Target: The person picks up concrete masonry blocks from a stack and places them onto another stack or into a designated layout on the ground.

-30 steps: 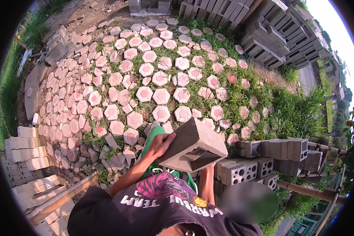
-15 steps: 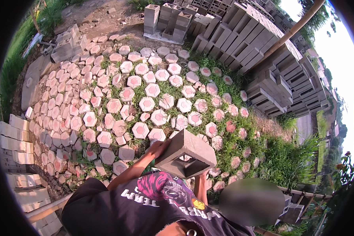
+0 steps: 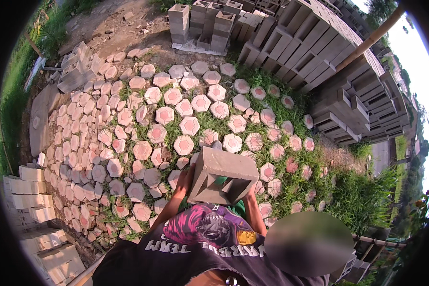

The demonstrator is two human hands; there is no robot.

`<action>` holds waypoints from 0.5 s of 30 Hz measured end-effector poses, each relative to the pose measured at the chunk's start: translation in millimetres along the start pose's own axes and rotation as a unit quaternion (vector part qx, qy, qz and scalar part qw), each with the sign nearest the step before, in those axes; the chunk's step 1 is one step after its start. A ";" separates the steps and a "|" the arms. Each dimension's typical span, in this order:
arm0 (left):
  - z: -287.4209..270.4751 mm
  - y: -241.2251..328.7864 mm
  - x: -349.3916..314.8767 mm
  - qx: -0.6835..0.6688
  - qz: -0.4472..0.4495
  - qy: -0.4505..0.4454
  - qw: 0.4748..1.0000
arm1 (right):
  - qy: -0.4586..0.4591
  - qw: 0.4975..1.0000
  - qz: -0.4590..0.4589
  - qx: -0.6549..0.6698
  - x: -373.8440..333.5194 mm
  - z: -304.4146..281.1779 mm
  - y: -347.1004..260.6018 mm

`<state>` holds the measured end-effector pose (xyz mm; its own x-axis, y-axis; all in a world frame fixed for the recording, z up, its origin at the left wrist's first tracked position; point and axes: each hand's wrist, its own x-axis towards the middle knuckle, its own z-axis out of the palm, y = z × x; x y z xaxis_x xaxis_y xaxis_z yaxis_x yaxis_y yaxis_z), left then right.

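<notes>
A grey hollow concrete block (image 3: 231, 161) is held up in front of my body, its open cavity facing me. My left hand (image 3: 188, 177) grips the block's left side, with the fingers partly hidden behind it. On the right side, my right hand (image 3: 250, 194) clasps the lower edge; most of its fingers are out of sight. Through the cavity a bit of green clothing shows. Beneath the block lie hexagonal paving stones (image 3: 189, 126) with reddish centres, set apart with grass between them.
A tall stack of concrete blocks (image 3: 314, 47) with a leaning wooden pole (image 3: 369, 40) stands at the far right. Upright blocks (image 3: 178, 24) stand at the back, more blocks (image 3: 78, 69) at the far left, and stacked pale blocks (image 3: 31, 193) at the near left.
The block has turned to sit more level and squarely before me, and my left forearm has come in closer. Both hands keep their hold while the view has shifted slightly.
</notes>
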<state>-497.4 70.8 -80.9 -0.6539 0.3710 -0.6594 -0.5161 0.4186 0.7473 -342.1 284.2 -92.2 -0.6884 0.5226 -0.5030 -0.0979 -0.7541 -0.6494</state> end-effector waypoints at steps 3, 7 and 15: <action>-4.5 46.7 64.1 0.024 0.049 0.041 0.998 | -0.013 1.000 0.004 -0.011 88.9 30.9 -15.3; -9.4 114.5 150.9 0.009 0.059 0.071 0.996 | -0.071 0.994 0.025 -0.083 221.0 79.4 -50.7; -14.1 247.3 255.6 -0.042 0.058 0.111 0.991 | -0.111 0.986 0.125 -0.015 392.3 179.6 -127.0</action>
<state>-800.0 257.5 -63.5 -0.8122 0.2163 -0.5418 -0.4687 0.3109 0.8268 -728.8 513.5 -104.7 -0.8286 0.2204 -0.5146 0.1134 -0.8341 -0.5398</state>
